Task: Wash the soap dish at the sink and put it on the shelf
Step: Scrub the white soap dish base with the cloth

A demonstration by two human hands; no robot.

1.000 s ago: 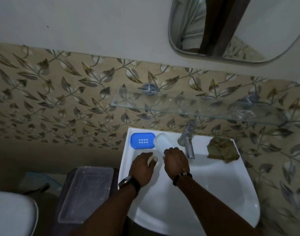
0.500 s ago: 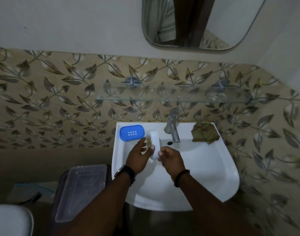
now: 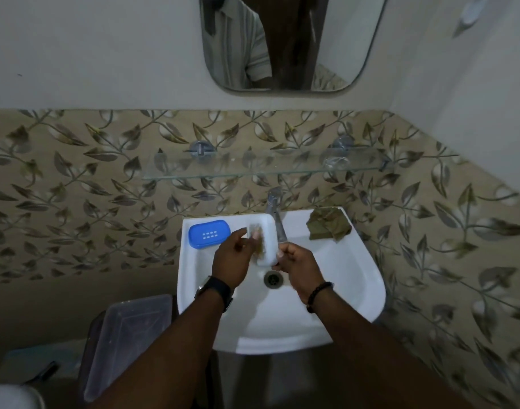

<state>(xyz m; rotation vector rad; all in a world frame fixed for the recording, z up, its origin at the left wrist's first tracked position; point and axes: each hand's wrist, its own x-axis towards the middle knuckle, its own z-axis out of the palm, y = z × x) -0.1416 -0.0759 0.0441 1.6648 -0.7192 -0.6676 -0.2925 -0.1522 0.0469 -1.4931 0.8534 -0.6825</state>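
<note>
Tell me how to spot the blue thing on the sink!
Find the white sink under the glass shelf. On its back left corner, left of the tap, lies a blue soap-dish part. It is the only bright blue thing, with small white slots.

Both forearms reach forward from the bottom edge, converging toward centre; left hand (image 3: 233, 262) palm turned inward, fingers (image 3: 241, 231) stretched up and forward, tips blurred, probably pressed to the face of a white dish (image 3: 269, 243); right hand (image 3: 300, 265) lower and just beside it, knuckles up, fingers curled, thumb against the dish's near end; left wrist carries a dark watch (image 3: 216, 290); right wrist carries a dark beaded band (image 3: 319, 295); bare arms, no sleeves in view.
</note>
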